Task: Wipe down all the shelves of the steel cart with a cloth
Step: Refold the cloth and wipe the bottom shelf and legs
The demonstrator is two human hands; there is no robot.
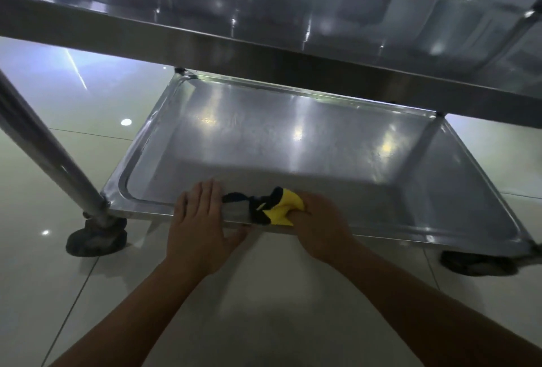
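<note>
Right hand [318, 220] grip bunched round cloth [274, 208] on near rim of bottom shelf [293, 144]. Left hand [199, 220] flat, fingers spread, just left of grip. Risk: bunched cloth skips corners; cart [264, 44] rolls under push.

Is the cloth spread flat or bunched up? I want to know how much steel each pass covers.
Bunched up. The cloth sits crumpled in the right hand on the bottom shelf near rim, its folds showing.

The cart's bottom shelf [293, 144] is shiny steel (faintly speckled mid-pan); on its near rim lies a soft yellow-and-dark cloth [274, 207]. Beneath the shelf, glossy floor tiles [44, 293] mirror lamps.
</note>
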